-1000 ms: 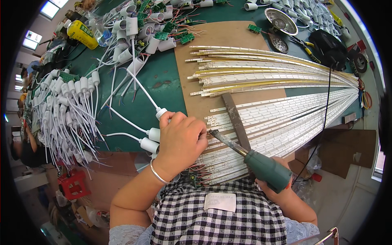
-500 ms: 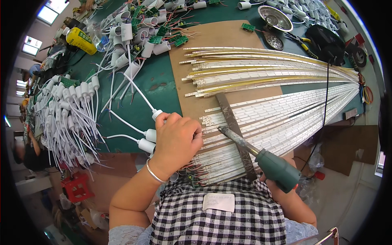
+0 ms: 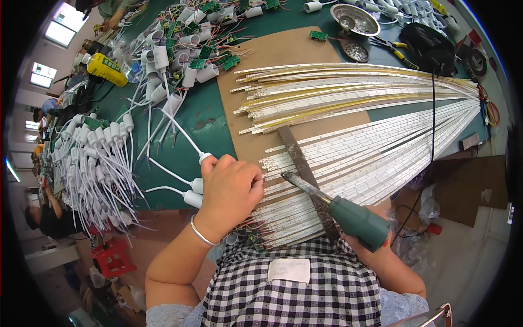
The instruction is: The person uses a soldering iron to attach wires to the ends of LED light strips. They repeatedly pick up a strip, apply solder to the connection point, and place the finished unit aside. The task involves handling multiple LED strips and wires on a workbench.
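Note:
My left hand [image 3: 229, 191] is closed, its fingertips pinched near the ends of the white LED strips [image 3: 348, 163]. A white lamp cap [image 3: 205, 157] with a cable pokes out from under the fingers; most of it is hidden. Two more white caps [image 3: 192, 198] lie beside that wrist. In my right hand [image 3: 368, 242] is a soldering iron [image 3: 357, 220] with a green handle. Its metal tip points left over the strip ends, a short way from my left fingers. A dark flat bar [image 3: 302, 163] lies across the strips.
White caps with circuit boards [image 3: 188, 60] are heaped at the back, and cabled caps [image 3: 95, 147] at the left. A metal bowl [image 3: 355, 20], pliers [image 3: 400, 50] and a black cord [image 3: 433, 125] are at the right. Another person's hand [image 3: 113, 20] shows at the far left.
The soldering iron and my right hand have shifted slightly left. My left hand keeps its pinch almost in place, and the whole view has moved a little.

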{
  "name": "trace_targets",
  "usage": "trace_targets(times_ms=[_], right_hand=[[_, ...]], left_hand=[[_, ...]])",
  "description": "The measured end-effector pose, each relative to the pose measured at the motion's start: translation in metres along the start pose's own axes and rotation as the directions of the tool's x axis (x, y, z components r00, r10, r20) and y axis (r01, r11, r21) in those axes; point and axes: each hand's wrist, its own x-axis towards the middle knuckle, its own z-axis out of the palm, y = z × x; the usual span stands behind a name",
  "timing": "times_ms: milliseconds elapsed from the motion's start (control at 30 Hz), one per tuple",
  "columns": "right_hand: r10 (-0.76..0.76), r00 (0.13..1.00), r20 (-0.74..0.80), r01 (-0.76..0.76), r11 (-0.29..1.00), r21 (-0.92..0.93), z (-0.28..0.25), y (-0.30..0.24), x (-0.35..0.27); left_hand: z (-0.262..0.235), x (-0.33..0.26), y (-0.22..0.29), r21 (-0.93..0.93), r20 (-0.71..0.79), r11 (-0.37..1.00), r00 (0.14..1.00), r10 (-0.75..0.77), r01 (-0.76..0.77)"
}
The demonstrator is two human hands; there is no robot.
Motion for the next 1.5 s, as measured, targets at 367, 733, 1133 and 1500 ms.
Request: trace_targets(times_ms=[367, 733, 1133, 1500], right_hand=[[-0.198, 0.979, -0.047, 0.180, 0.951, -0.251, -0.001, -0.015, 0.009], [-0.228, 0.973, -0.021, 0.210, 0.924, -0.320, -0.002, -0.019, 0.012], [-0.152, 0.987, -0.042, 0.136, 0.957, -0.257, 0.000, -0.015, 0.007], [-0.131, 0.990, -0.047, 0.123, 0.982, -0.144, 0.006, -0.027, 0.013]], left_hand=[[-0.020, 0.006, -0.011, -0.239, 0.252, 0.970, 0.968, 0.009, 0.053], [0.000, 0.007, -0.025, -0.222, 0.007, 0.919, 0.942, 0.335, -0.326], [0.006, 0.003, -0.011, -0.157, -0.024, 0.979, 0.992, 0.124, -0.126], [0.007, 0.003, -0.012, -0.186, -0.036, 0.974, 0.991, 0.127, -0.132]])
